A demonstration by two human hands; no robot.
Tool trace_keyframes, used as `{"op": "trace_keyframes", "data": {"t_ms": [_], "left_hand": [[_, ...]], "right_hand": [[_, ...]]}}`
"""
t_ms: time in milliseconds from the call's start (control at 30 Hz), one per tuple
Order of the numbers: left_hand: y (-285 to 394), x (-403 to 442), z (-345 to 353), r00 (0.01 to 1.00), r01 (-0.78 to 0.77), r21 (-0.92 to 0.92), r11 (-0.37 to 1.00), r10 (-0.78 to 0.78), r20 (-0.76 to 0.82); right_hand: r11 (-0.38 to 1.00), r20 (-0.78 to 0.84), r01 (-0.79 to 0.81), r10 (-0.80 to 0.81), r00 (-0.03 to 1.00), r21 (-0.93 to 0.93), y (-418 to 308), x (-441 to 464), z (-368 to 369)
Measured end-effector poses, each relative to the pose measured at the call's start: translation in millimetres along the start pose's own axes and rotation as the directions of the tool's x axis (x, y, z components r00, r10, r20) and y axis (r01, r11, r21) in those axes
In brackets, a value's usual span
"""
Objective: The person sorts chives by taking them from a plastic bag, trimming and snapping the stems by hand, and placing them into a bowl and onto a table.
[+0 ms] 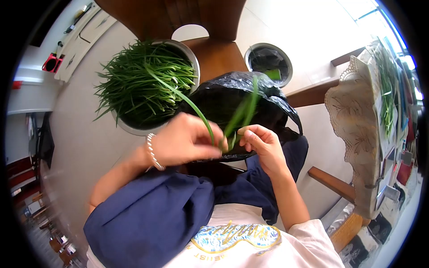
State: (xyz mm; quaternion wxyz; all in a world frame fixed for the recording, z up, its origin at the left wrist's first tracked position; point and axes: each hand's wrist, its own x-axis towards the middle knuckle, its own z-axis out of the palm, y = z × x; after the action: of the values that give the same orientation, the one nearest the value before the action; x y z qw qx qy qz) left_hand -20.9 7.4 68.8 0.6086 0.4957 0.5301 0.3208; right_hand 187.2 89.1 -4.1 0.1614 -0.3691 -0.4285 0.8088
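Note:
In front of my lap, my left hand (178, 140), with a pale beaded bracelet at the wrist, is blurred by motion. Its fingers curl round a garlic chive (194, 106) whose long green blade arches up to the left. My right hand (262, 145) pinches more chives (243, 109) between thumb and fingertips, their upper ends smeared by movement. Both hands nearly meet above a black plastic bag (219, 98), spread open over my knees. A metal basin (196, 67) to the left holds a large heap of garlic chives (147, 80), stems facing right.
The basin rests partly on a wooden chair (212, 51) facing me. Past the bag stands a small round bin (290, 71) with a dark liner and something green inside. At right, a table with a lace-edged cloth (351, 107) carries more chives (387, 98); a wooden bar (330, 183) juts below.

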Motion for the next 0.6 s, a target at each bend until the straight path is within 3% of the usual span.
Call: {"op": "trace_keyframes", "data": {"t_ms": [33,100,167,233,300,333,367,400,433,500,567,600], "left_hand": [[6,-3,-7,0.989,-0.056,-0.114,0.992,0.039,-0.143],[10,-7,-33,0.909,-0.173,-0.152,0.973,0.098,-0.406],[7,-15,-62,0.778,-0.155,-0.077,0.985,0.073,-0.624],[-8,-18,-90,0.659,-0.091,-0.128,0.988,-0.037,-0.751],[-45,-22,-121,0.669,-0.091,-0.223,0.971,-0.106,-0.735],[-62,-24,-131,0.729,-0.092,-0.4,0.912,-0.212,-0.651],[-70,-24,-136,0.784,-0.076,-0.562,0.824,-0.299,-0.544],[-69,-23,-131,0.792,0.015,-0.605,0.796,-0.378,-0.479],[-68,-23,-124,0.793,0.08,-0.595,0.799,-0.413,-0.449],[-54,-23,-109,0.723,0.254,-0.479,0.84,-0.494,-0.483],[-45,-18,-95,0.711,0.314,-0.257,0.914,-0.405,-0.575],[-38,-14,-85,0.736,0.3,-0.104,0.948,-0.299,-0.608]], "right_hand": [[1.0,0.005,-0.007,0.007,1.0,-0.018,0,0,-1],[0.999,0.023,-0.016,0.017,1.0,-0.034,1,3,-3],[0.995,0.018,-0.019,0.021,1.0,-0.101,6,8,-7],[0.989,0.027,-0.032,0.036,0.999,-0.141,15,17,-12],[0.962,0.005,-0.009,0.011,1.0,-0.272,30,29,-18],[0.919,-0.009,0.009,-0.013,1.0,-0.394,39,36,-23],[0.92,-0.012,0.01,-0.016,1.0,-0.391,45,41,-27],[0.795,0.019,0.066,-0.068,0.998,-0.603,48,45,-28],[0.618,0.059,0.111,-0.105,0.993,-0.778,50,46,-30],[0.542,0.11,0.157,-0.119,0.987,-0.826,49,47,-34],[0.186,0.113,0.106,0.03,0.993,-0.977,43,46,-35],[0.182,0.108,0.099,0.037,0.994,-0.978,47,48,-40]]}}
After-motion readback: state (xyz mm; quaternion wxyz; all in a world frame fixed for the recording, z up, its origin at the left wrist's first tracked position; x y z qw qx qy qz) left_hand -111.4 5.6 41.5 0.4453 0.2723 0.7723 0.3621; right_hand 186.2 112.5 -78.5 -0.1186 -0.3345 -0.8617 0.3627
